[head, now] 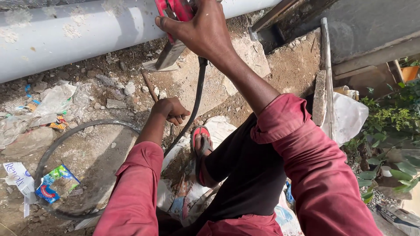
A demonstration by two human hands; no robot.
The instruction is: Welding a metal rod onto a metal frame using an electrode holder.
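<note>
Head view: a red power tool (pixel 175 8) is gripped at the top edge by the right hand (pixel 203 30), fingers wrapped shut around it, pressed against the grey pipe (pixel 65 35). Its black cable (pixel 194 102) hangs below. The left hand (pixel 171 110) is curled shut, apparently empty, beside the cable. A cutting step seems in hand; steady pressure is judged necessary.

Litter packaging on the ground, as I see it

I spot a crumpled blue-and-green wrapper (pixel 56 182) at lower left, a torn white paper label (pixel 17 178) with blue print just beside it, and clear plastic wrappers (pixel 54 101) with small colourful scraps (pixel 59 123) under the pipe.
</note>
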